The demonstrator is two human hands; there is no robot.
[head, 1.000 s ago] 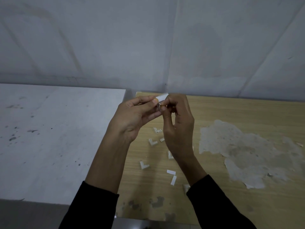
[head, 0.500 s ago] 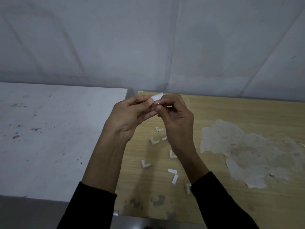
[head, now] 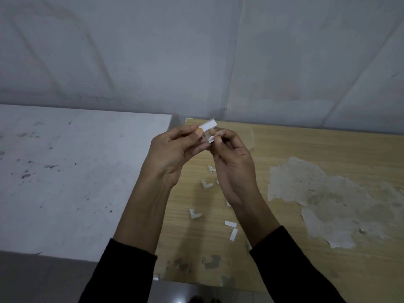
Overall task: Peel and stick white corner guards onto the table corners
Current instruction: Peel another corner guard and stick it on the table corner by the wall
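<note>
Dim grey-white wall behind, with two tables pushed against it: stained white table [head: 65, 182] on the left, light wood-grain table [head: 317, 145] on the right, a wide pale patch of peeled veneer [head: 328, 204] on its top. Raised above the wooden table's far left corner, both hands, black sleeves [head: 122, 274] at the wrists. Between them, one small white corner guard [head: 208, 126], held clear of the tabletop. Left hand [head: 172, 154]: thumb and forefinger pressed together on the guard's left end, remaining fingers curled beneath it, the guard's white upper strip sticking out past the fingertips toward the wall. Right hand [head: 234, 165]: thumb and forefinger tips nipping the guard's lower white edge, other fingers loosely folded toward the palm. Below, on the wood, three loose white L-shaped guards [head: 195, 214] plainly countable, lying apart from one another between the two forearms, and two flat white paper strips [head: 230, 224] just beside each other, nearer the person. Also a few smaller white bits partly hidden behind the right wrist and sleeve (too covered to count or name). One more white piece [head: 156, 277] at the wooden table's near left corner, whether stuck on or merely lying there impossible to tell.
</note>
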